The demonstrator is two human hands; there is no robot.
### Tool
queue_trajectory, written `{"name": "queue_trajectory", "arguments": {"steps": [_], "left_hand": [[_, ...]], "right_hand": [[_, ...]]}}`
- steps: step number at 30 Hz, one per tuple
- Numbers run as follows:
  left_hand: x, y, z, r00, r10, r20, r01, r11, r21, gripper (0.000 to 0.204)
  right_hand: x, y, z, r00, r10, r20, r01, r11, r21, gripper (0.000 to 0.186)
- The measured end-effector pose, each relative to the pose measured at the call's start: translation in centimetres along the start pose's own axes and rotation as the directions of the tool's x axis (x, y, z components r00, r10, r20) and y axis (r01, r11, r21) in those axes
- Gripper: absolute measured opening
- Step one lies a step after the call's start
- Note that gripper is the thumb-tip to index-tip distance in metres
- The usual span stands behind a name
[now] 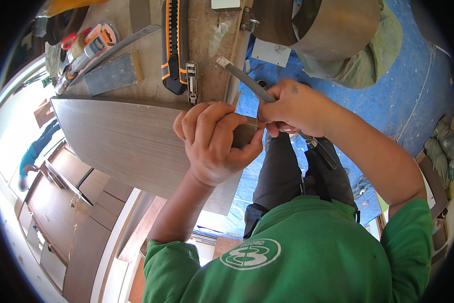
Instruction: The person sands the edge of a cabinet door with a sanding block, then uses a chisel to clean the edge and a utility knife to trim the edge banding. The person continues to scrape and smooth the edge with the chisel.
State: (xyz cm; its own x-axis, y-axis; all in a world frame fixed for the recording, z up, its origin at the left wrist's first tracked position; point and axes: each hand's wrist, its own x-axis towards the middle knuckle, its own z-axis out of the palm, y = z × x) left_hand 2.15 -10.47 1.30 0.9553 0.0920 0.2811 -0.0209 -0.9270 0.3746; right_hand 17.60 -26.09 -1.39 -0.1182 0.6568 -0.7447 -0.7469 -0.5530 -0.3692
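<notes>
A long wood-grain board lies along the near side of the cluttered worktop. My left hand curls over its right end, fingers bent, thumb at the narrow edge. My right hand grips a long flat grey metal tool, like a file, held at a slant just right of that end, with a dark handle below the hand. An orange-and-black utility knife and a metal hinge-like fitting lie just beyond the board.
Orange tools, a steel ruler and a grey plate lie at upper left. A brown cylindrical object stands at upper right over blue sheeting. Another person in teal is at far left, beside stacked panels.
</notes>
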Motion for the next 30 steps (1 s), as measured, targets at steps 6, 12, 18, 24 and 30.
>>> {"name": "queue_trajectory", "arguments": {"steps": [6,12,18,24,30], "left_hand": [[-0.2,-0.1,-0.1,1.0,-0.002,0.008,0.002,1.0,0.003,0.039],[0.0,0.0,-0.1,1.0,0.002,-0.004,-0.002,1.0,-0.002,0.04],[0.2,0.1,-0.3,0.999,-0.04,0.015,0.041,0.999,-0.035,0.032],[0.5,0.3,-0.9,0.995,-0.029,0.096,0.032,0.999,-0.027,0.021],[0.8,0.5,-0.9,0.988,0.035,0.147,-0.026,0.998,-0.064,0.016]], "right_hand": [[-2.4,0.4,0.9,0.993,-0.082,-0.087,0.086,0.995,0.042,0.016],[-1.5,0.8,2.2,0.965,-0.198,-0.172,0.187,0.979,-0.082,0.013],[-1.0,1.0,2.2,0.956,-0.16,-0.247,0.187,0.978,0.092,0.01],[-0.8,2.0,-1.2,0.931,-0.152,-0.331,0.193,0.977,0.094,0.013],[-2.5,7.9,-3.1,0.94,-0.009,-0.341,0.079,0.979,0.19,0.015]]}}
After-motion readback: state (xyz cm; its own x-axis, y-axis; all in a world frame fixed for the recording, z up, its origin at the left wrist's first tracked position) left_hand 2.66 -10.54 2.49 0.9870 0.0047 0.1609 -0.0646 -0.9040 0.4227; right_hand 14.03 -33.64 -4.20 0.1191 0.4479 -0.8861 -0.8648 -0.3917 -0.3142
